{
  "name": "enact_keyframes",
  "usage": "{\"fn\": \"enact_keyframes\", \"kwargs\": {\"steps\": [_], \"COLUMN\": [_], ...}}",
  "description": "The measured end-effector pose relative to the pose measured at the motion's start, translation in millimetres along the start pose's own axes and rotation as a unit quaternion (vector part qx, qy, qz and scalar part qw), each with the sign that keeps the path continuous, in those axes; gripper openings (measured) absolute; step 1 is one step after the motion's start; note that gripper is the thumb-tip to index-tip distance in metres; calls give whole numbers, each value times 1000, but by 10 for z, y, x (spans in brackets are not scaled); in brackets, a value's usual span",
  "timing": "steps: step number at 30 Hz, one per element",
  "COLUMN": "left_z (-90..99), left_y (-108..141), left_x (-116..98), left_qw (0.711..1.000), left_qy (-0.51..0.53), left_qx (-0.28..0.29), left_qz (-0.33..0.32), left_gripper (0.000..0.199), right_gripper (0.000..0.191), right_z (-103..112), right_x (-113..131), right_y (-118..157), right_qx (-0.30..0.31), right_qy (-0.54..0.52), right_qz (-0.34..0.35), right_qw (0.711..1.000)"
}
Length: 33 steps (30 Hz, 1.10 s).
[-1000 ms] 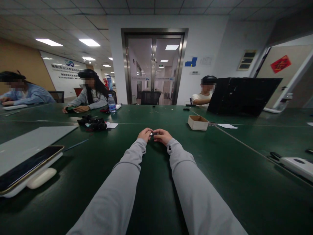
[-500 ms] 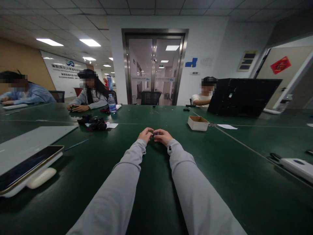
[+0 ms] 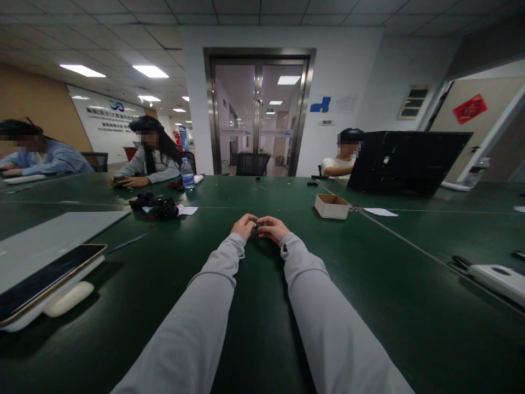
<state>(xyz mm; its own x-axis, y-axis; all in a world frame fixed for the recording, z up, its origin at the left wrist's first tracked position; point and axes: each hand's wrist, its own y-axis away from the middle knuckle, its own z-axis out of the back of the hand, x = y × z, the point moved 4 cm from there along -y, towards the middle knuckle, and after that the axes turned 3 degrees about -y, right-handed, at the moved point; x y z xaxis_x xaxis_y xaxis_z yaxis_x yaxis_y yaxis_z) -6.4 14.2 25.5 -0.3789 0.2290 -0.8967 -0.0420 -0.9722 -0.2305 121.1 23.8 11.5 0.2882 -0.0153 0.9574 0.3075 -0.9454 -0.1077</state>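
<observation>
Both my hands meet over the middle of the green table (image 3: 344, 284). Between them is a small dark object (image 3: 259, 225), too small to name. My left hand (image 3: 244, 226) pinches its left end with closed fingers. The fingers of my right hand (image 3: 274, 229) are wrapped round its right side and partly cover it. To the right, beyond my hands, sits a small open box (image 3: 331, 210).
At the left lie a phone (image 3: 53, 279), a white rounded object (image 3: 69, 300), a grey board (image 3: 61, 227) and a thin blue stick (image 3: 128, 242). Black gear (image 3: 158, 207), a bottle (image 3: 187, 175) and a monitor (image 3: 410, 161) stand farther off. Three people sit across.
My hands and the dark object have not visibly moved. The person across at the left has shifted their hands slightly.
</observation>
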Motion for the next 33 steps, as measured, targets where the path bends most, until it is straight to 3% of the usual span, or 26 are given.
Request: {"fn": "enact_keyframes", "kwargs": {"steps": [19,28,33], "left_z": [-1,-2,40], "left_y": [-33,2,73], "left_x": [30,-99,-153], "left_qw": [1000,992,986], "left_qy": [-11,121,159], "left_qx": [9,8,28], "left_qz": [-6,21,30], "left_gripper": [22,15,17], "right_gripper": [27,40,51], "right_z": [-14,-26,-163], "right_x": [19,50,131], "right_y": [14,47,129], "right_qx": [-1,-32,-12], "right_qy": [11,-21,34], "right_qz": [-9,-10,-25], "right_qw": [1000,999,999]}}
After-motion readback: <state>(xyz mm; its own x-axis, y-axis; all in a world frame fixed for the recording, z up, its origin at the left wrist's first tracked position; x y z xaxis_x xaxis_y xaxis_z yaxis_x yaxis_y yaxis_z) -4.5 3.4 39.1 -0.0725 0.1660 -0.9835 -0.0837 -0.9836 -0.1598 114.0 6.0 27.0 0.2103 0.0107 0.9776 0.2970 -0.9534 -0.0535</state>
